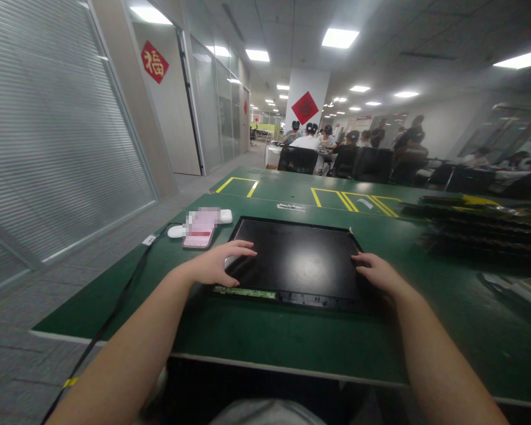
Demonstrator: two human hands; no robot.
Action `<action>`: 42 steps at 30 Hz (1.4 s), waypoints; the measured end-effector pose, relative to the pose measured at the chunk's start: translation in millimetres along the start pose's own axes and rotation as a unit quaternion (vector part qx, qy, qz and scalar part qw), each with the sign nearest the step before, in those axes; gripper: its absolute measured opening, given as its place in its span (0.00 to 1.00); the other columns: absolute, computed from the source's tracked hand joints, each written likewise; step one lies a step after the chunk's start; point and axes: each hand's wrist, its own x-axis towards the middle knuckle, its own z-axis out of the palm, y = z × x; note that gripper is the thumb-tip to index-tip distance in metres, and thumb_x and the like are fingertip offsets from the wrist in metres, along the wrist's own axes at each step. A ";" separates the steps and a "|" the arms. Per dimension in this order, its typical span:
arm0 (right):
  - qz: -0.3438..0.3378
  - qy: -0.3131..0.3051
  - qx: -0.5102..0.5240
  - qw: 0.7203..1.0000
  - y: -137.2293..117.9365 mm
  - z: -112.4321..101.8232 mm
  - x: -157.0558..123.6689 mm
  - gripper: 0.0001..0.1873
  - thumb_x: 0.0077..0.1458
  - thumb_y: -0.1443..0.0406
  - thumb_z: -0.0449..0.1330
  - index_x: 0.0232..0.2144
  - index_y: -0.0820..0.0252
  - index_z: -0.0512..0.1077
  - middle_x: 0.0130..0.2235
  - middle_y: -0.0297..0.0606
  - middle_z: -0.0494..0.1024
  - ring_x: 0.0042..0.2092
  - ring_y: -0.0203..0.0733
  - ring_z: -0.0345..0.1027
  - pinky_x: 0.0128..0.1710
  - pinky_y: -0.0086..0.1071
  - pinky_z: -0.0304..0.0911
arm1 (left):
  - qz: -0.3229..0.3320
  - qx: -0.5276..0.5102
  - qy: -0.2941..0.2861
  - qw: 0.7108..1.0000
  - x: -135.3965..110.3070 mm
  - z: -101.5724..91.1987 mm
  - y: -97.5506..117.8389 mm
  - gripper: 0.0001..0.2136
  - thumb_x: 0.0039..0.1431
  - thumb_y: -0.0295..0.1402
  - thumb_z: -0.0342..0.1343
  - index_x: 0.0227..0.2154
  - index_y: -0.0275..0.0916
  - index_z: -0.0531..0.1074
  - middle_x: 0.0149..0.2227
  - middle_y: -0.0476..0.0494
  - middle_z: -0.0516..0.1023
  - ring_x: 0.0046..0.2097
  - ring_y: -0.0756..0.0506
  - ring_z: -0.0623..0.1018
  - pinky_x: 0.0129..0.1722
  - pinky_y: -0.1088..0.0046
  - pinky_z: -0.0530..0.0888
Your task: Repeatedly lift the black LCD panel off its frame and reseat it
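A black flat display panel (298,254) lies on the green table in front of me, its glossy screen facing up and reflecting a light. Along its near edge runs a green circuit board strip (245,292), with a dark strip to the right of it. My left hand (216,264) is at the panel's left side, thumb and fingers spread, fingertips over the screen. At the right edge is my right hand (378,273), fingers stretched out and tips at the frame; its lower fingers are partly hidden.
A phone (199,236) lies left of the panel beside white rounded objects and a black cable (128,289). Stacked dark panels (482,227) occupy the right side. Yellow tape outlines (354,200) mark the table's far part. People sit on chairs (298,159) beyond.
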 end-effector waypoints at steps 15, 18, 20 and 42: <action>0.010 0.024 0.012 1.000 -2.0 -0.1 -1.1 0.21 0.49 0.68 0.59 0.46 0.58 0.79 0.58 0.44 0.73 0.59 0.50 0.66 0.61 0.39 0.57 | -0.073 0.018 0.006 0.997 1.1 2.9 -9.0 0.30 0.51 0.43 0.63 0.58 0.43 0.70 0.67 0.37 0.60 0.66 0.35 0.63 0.64 0.58 0.61; 0.024 0.032 0.010 0.999 -2.4 -2.5 -0.7 0.19 0.51 0.67 0.58 0.45 0.57 0.80 0.53 0.42 0.77 0.55 0.48 0.70 0.58 0.37 0.60 | -0.126 0.060 0.066 0.988 4.4 5.7 -18.6 0.29 0.56 0.47 0.56 0.57 0.37 0.71 0.66 0.31 0.60 0.65 0.33 0.64 0.64 0.56 0.61; 0.029 0.054 -0.005 0.998 -0.7 -3.9 1.0 0.19 0.51 0.67 0.57 0.45 0.56 0.80 0.50 0.41 0.79 0.53 0.48 0.71 0.57 0.37 0.62 | -0.162 0.100 0.104 0.976 6.5 7.3 -25.9 0.27 0.57 0.46 0.54 0.55 0.34 0.73 0.64 0.29 0.64 0.64 0.32 0.66 0.64 0.54 0.61; 0.069 0.061 -0.002 0.996 28.9 5.7 15.3 0.21 0.41 0.70 0.59 0.39 0.54 0.82 0.38 0.41 0.83 0.43 0.49 0.77 0.46 0.36 0.69 | -0.181 0.152 0.123 0.964 16.7 16.7 -36.4 0.23 0.54 0.27 0.45 0.49 0.36 0.78 0.53 0.35 0.77 0.55 0.36 0.75 0.59 0.58 0.69</action>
